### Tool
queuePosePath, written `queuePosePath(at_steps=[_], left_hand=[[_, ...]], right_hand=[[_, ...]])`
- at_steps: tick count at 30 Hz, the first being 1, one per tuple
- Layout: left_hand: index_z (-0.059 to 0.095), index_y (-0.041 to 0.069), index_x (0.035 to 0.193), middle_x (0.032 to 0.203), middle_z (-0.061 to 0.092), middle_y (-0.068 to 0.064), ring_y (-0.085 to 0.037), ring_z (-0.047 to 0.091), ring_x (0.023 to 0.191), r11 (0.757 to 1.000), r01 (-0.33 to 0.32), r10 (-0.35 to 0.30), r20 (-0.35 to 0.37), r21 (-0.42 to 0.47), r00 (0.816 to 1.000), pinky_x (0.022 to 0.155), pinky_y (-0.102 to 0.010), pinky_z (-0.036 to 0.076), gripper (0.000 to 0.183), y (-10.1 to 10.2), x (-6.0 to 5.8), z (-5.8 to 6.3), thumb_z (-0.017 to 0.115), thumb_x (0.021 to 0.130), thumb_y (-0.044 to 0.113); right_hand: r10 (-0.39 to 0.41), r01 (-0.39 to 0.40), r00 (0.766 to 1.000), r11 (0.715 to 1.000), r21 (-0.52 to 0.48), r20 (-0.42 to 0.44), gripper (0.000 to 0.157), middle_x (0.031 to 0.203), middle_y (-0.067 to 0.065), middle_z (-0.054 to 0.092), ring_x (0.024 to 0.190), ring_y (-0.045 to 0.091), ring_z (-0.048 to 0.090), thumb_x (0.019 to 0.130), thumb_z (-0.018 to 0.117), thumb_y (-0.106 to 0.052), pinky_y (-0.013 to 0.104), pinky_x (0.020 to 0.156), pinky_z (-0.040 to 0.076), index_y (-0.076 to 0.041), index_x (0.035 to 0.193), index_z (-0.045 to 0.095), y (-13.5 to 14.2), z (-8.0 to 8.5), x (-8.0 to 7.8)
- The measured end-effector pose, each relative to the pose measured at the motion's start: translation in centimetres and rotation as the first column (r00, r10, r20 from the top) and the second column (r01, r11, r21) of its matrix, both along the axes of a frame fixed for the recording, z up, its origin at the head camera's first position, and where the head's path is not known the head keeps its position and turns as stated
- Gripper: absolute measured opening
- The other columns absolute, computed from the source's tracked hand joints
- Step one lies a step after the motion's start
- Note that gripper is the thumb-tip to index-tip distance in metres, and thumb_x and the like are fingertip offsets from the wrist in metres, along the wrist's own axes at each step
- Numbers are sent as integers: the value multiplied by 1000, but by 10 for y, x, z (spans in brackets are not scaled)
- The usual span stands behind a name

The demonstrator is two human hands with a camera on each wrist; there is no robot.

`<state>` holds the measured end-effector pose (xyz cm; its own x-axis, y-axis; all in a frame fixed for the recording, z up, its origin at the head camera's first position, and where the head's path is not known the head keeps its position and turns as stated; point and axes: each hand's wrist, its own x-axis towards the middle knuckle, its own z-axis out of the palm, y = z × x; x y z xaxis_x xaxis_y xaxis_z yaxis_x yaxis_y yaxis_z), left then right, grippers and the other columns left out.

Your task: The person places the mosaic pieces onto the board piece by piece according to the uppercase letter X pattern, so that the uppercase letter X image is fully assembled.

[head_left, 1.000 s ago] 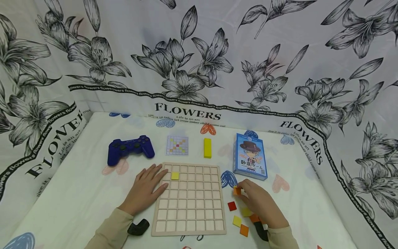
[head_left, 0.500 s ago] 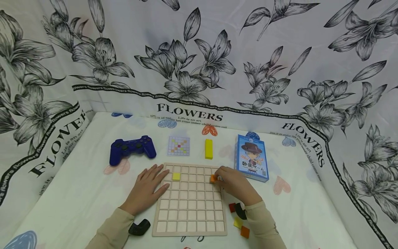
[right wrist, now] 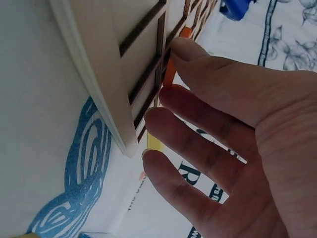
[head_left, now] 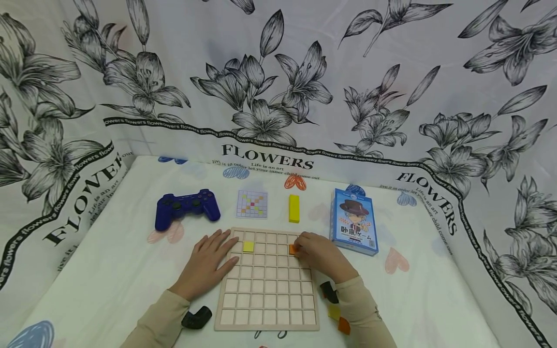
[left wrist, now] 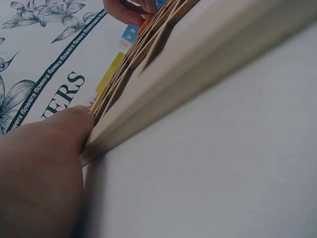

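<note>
The right hand (head_left: 321, 256), which I watch from far away, pinches an orange tile (head_left: 292, 249) between thumb and index finger, over the upper right part of the wooden grid board (head_left: 271, 287); whether they touch, I cannot tell. The left hand (head_left: 205, 268) rests with fingers extended on the board's left edge, near a yellow tile (head_left: 248, 247) in one cell.

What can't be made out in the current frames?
Head: part of the orange tile, covered by the right hand.
Head: number of loose tiles, overlapped by the right sleeve.
Head: fine marks on the pattern card, too small.
Left wrist: part of the left hand, cut by the left edge.
Right wrist: most of the controller, cut by the top edge.
</note>
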<state>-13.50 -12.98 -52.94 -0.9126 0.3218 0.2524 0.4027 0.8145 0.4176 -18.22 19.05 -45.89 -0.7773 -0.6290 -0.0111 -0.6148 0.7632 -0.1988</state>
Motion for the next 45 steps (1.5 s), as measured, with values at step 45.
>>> queuePosePath(at_steps=[45], left_hand=[[46,19,143,152,37,-9,-32,27,142,1000,18,-18,-5,8,1000,113,-55,17,56,2,2,8,49,97,49]], right_hand=[[-562,517,795,825,229,229,33,100,-4,63,82,12,57,80,78,-21,39,82,55,-16,110,65,103,21,105]])
